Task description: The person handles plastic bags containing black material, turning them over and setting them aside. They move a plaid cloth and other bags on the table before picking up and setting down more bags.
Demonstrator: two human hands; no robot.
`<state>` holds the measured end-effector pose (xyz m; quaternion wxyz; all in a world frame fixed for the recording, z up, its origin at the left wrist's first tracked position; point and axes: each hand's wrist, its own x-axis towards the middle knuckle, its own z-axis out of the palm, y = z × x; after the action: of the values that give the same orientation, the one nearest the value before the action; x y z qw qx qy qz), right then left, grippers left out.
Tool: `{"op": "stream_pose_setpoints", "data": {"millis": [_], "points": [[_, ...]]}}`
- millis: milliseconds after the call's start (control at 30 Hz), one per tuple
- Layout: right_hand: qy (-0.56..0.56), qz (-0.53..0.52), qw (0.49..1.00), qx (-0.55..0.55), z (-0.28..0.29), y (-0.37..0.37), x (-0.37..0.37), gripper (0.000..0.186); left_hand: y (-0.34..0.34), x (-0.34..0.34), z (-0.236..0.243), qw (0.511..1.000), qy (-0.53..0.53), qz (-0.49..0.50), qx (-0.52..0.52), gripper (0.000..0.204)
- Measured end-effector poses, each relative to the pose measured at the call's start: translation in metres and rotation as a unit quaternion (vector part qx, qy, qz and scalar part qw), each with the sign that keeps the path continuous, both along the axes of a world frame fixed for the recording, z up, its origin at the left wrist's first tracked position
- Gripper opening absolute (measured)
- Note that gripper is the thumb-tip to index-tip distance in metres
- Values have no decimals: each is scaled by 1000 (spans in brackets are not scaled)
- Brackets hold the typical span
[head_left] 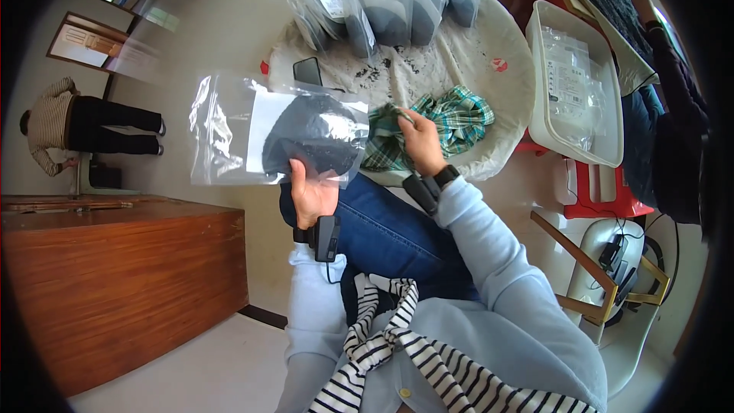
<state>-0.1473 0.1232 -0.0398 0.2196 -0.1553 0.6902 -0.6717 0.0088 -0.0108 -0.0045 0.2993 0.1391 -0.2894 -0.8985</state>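
My left hand [312,199] holds up a clear plastic bag [218,130] with a white card and a rounded dark grey piece [306,134] inside, its thumb on the lower edge. My right hand [417,138], just right of the bag, pinches a green plaid cloth [459,118] lying in folds on a round surface [512,111] covered in cream fabric, which has dark specks on it. Several filled clear bags [378,15] stand along that surface's far side. A phone [306,70] lies behind the bag in my left hand.
A white tray [615,99] of plastic packets sits on a red stool [604,187] at right, beside a dark-clothed person [673,145]. A wooden cabinet [130,275] is at lower left. Another person [99,126] stands further off at left. A chair [634,317] holds devices and cables.
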Motion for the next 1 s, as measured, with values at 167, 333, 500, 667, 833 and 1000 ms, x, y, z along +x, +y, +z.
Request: {"op": "stream_pose_setpoints", "data": {"millis": [167,333,500,667,833,1000], "points": [[-350,5,904,-247,8,16,-1,24,2,1,1,1000,10,-12,-16,50],[-488,51,818,-299,39,15,12,27,2,0,0,999,3,-39,-30,53],[-539,62,798,-260,55,11,18,32,2,1,-2,996,17,-59,-58,59],[-558,81,761,-320,63,21,14,36,-5,6,-11,986,19,-128,-107,62],[-600,35,749,-278,71,31,-2,36,-19,11,-24,962,15,-212,-174,63],[-593,8,776,-216,68,30,-6,32,-28,9,-27,965,12,-220,-140,56]]}}
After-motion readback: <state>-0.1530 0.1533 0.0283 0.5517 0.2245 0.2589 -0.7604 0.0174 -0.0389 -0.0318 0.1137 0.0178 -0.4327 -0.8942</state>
